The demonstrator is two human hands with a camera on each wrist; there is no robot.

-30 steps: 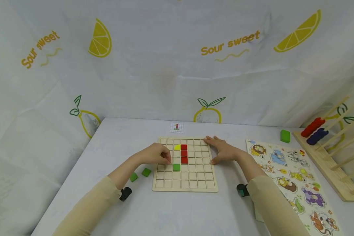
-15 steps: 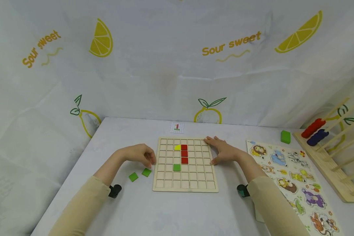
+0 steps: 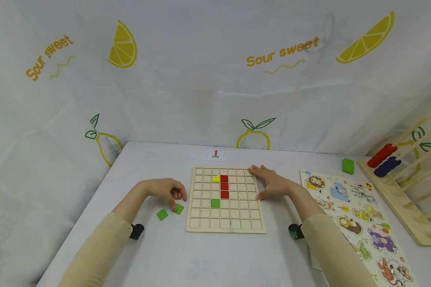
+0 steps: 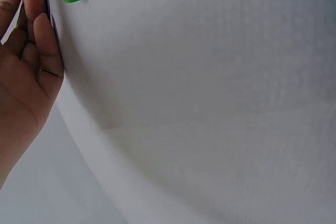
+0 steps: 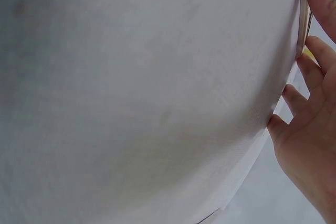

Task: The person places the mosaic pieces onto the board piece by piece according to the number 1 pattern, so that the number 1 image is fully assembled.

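Note:
A square wooden grid board (image 3: 205,224) lies on the table in the head view. Set in its cells are three red tiles (image 3: 224,186) in a column, a yellow piece (image 3: 216,178) and a green tile (image 3: 215,203). Left of the board, my left hand (image 3: 163,189) reaches down with loosely bent fingers, its thumb tip right at a loose green tile (image 3: 178,209). Another green tile (image 3: 162,214) lies beside that one. My right hand (image 3: 271,183) rests spread along the board's right edge; the right wrist view shows its fingers (image 5: 310,72) at the edge.
A small pattern card (image 3: 215,154) lies behind the board. To the right are an animal puzzle board (image 3: 339,207), a green block (image 3: 348,166) and a wooden peg rack (image 3: 398,195) with red and blue beads. A printed white cloth (image 3: 186,79) hangs behind.
My left hand has moved left off the board to the loose green tiles, its thumb lowering to the nearer one. My right hand stays at the board's edge.

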